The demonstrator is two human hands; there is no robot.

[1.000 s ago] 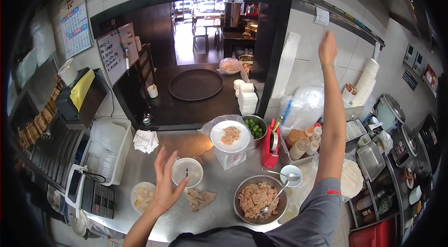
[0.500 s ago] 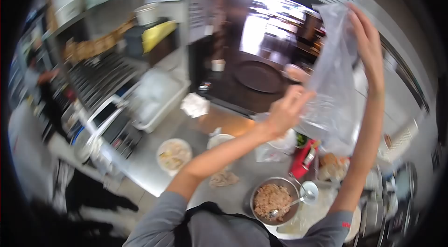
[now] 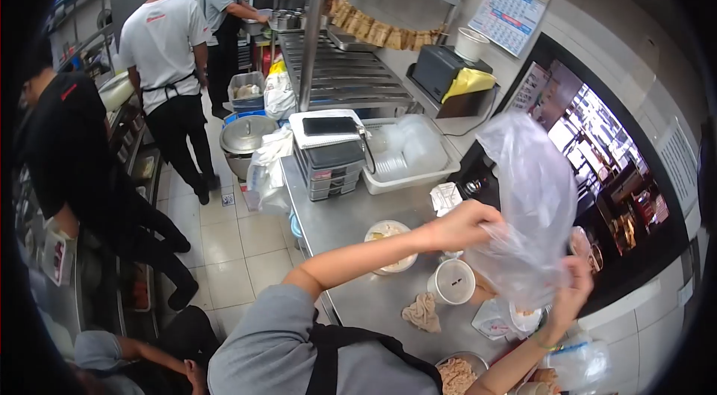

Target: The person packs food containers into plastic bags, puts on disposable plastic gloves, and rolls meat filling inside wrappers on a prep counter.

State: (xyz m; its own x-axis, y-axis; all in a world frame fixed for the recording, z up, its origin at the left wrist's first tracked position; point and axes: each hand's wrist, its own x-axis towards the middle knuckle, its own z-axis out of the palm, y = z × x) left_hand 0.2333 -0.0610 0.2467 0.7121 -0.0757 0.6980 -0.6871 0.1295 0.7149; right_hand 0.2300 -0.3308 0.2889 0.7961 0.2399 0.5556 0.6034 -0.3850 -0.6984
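Observation:
A clear plastic bag hangs in front of me, above the steel counter, its upper end puffed out. My left hand pinches the bag's left side with fingers closed. On the lower right side of the bag, my right hand grips the plastic, fingers bent around it. Below the hands stand a white lidded tub and a pale container of food. A crumpled beige cloth lies beside the tub. Close to my body, a metal bowl of minced food is partly hidden by my right forearm.
A white bin of plastic containers and a drawer unit with a phone on top stand along the counter. The dark serving window opens at right. Several co-workers are at left, one nearby in black.
My view has swung left. The bag, earlier stretched upward from my raised right hand, now bunches between both hands; my right hand has come down to its lower end.

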